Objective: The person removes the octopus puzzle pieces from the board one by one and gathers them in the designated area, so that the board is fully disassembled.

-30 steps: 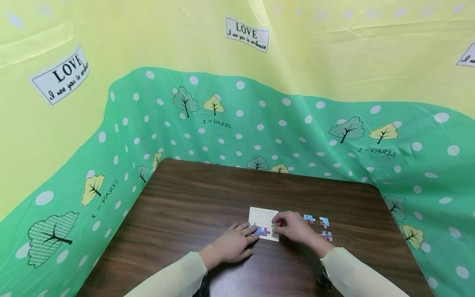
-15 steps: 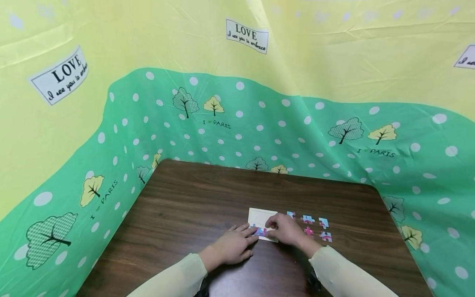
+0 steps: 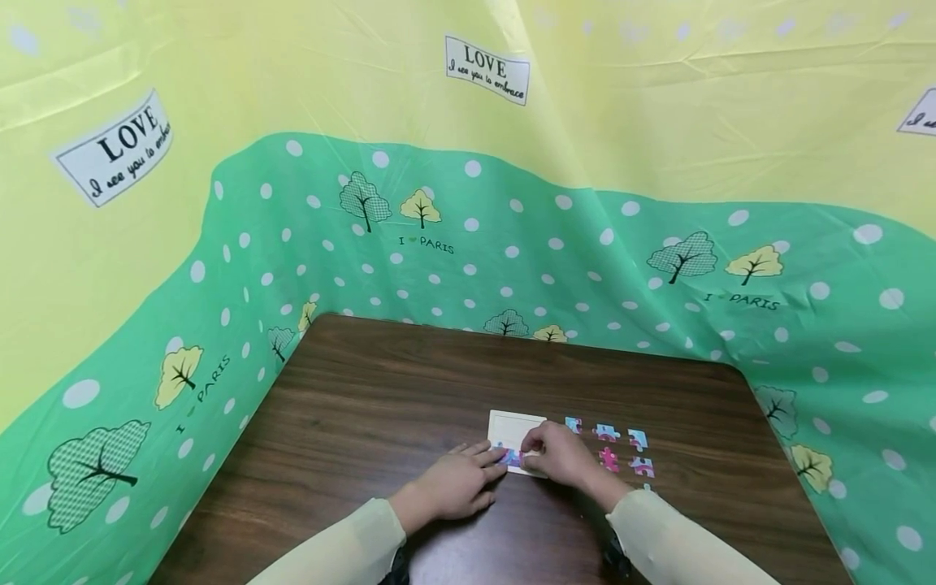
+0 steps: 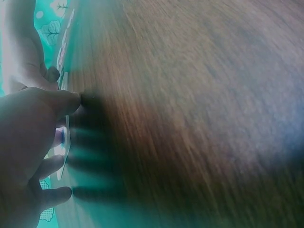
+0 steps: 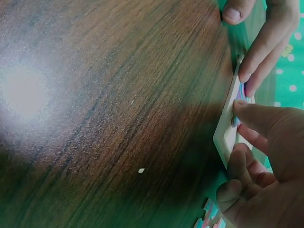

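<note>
A white square puzzle tray (image 3: 508, 424) lies on the table, with joined blue and purple jigsaw pieces (image 3: 509, 457) along its near side. My left hand (image 3: 455, 483) is spread flat, its straight fingertips resting on the tray's left part and on those pieces. Over the right part, my right hand (image 3: 561, 457) pinches a jigsaw piece (image 5: 234, 119) between thumb and index finger, down against the tray. Most of that piece is hidden by the fingers. In the left wrist view, the left hand (image 4: 31, 137) has its fingers along the tray edge.
Right of the tray lie several loose jigsaw pieces (image 3: 606, 432), among them a pink one (image 3: 608, 459). A tiny pale chip (image 5: 141, 170) lies on the brown wooden table (image 3: 409, 382). Green and yellow cloth (image 3: 468, 268) hangs behind and beside the table.
My right hand has moved left from the tray's right edge onto its near right part, uncovering loose pieces behind it. The left hand has stayed almost still.
</note>
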A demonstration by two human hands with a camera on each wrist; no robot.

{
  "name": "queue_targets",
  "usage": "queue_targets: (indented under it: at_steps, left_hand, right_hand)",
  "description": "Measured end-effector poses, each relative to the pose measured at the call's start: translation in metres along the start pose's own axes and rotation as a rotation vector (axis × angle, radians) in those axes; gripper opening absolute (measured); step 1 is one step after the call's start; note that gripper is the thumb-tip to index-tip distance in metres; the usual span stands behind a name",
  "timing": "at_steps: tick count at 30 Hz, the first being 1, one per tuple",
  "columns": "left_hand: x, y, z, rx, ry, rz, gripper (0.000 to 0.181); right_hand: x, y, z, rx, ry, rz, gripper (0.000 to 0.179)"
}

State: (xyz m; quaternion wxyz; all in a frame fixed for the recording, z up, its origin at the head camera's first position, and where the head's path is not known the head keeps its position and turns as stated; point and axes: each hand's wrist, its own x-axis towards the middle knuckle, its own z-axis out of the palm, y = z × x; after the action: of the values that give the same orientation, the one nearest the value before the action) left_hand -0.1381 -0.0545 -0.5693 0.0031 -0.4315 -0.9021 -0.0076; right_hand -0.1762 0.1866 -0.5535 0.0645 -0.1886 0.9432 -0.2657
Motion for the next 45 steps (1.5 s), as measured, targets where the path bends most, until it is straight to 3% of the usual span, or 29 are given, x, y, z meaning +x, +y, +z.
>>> queue_targets:
  at_steps: [12, 18, 29, 36, 45]
  left_hand:
    - [0.001, -0.001, 0.000, 0.018, 0.000, -0.006, 0.061]
    - [0.000, -0.003, 0.004, 0.020, 0.021, -0.019, 0.061]
    - [0.001, -0.002, 0.001, -0.011, -0.009, -0.036, 0.061]
    - [0.002, -0.001, 0.000, -0.013, -0.015, -0.034, 0.060]
    - [0.001, 0.000, 0.001, -0.019, -0.023, -0.038, 0.059]
  right_hand:
    - [0.002, -0.003, 0.000, 0.002, 0.007, 0.005, 0.017]
    - [0.002, -0.002, -0.002, 0.059, -0.011, 0.015, 0.017]
    - [-0.003, 0.002, -0.015, 0.171, -0.051, 0.026, 0.014]
    - [-0.016, 0.012, -0.034, 0.179, -0.029, 0.099, 0.012]
    - [-0.047, 0.043, -0.052, 0.195, -0.021, 0.139, 0.011]
